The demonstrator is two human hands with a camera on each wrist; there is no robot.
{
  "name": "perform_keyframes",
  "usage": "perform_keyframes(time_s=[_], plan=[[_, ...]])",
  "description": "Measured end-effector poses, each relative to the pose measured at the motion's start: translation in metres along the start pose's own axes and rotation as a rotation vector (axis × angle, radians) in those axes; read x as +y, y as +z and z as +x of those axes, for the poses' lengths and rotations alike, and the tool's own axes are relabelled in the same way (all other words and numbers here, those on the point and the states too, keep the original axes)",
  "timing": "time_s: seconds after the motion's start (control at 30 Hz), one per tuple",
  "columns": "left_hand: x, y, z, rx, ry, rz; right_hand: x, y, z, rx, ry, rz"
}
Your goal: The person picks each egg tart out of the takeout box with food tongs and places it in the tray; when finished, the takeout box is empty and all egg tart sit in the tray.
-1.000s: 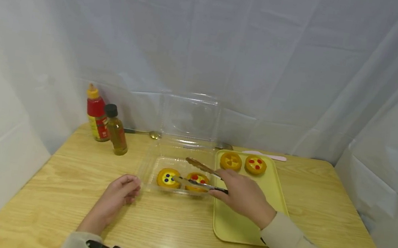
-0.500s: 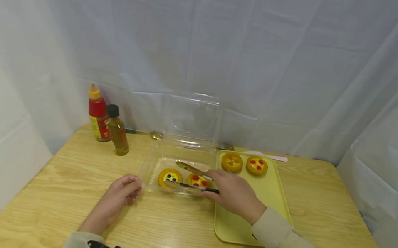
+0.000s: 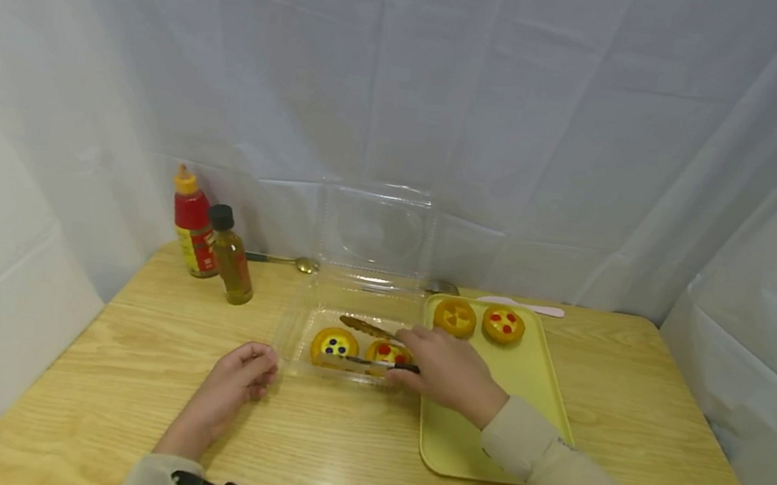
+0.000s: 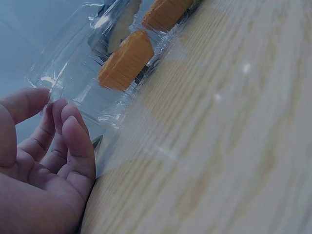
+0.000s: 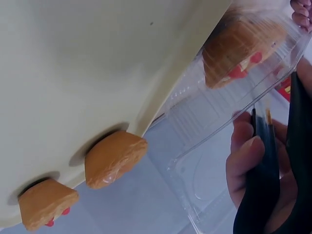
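Observation:
In the head view my right hand (image 3: 452,374) grips a pair of tongs (image 3: 371,329) with dark handles. Its two tips reach left into a clear plastic clamshell container (image 3: 292,328), one on the far side of the blue-dotted toy tart (image 3: 335,342), the other over its near edge. Beside that tart, a red-dotted tart (image 3: 385,349) sits beneath the tongs, partly hidden. The lid stands raised behind. My left hand (image 3: 233,386) is at the container's near left corner; in the left wrist view its thumb and fingertips pinch the clear rim (image 4: 53,92).
A yellow tray (image 3: 480,443) at right bears an orange-patterned tart (image 3: 455,318) and another red-dotted tart (image 3: 503,325). A red sauce bottle (image 3: 192,221) and a brown bottle (image 3: 231,263) stand at left. A spoon (image 3: 307,265), a fork (image 3: 441,287) and a pink knife (image 3: 534,308) lie behind.
My right hand has moved left with the tongs, bringing the tips from above the container down around the blue-dotted tart. My left hand has stayed at the corner.

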State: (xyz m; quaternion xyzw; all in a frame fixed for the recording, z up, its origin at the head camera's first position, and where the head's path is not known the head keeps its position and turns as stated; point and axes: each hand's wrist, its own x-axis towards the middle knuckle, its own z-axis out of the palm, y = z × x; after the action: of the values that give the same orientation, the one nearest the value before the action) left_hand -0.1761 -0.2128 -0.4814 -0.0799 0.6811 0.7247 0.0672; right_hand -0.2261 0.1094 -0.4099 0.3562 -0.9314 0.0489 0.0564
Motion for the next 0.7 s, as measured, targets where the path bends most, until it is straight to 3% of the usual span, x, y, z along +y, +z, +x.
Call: perform_keyframes(time_s=[0.7], plan=[[0.0012,0.0007,-0.0014,-0.009,0.010,0.011,-0.0035,0.0000,0.0067,-0.059,0.033,0.000]])
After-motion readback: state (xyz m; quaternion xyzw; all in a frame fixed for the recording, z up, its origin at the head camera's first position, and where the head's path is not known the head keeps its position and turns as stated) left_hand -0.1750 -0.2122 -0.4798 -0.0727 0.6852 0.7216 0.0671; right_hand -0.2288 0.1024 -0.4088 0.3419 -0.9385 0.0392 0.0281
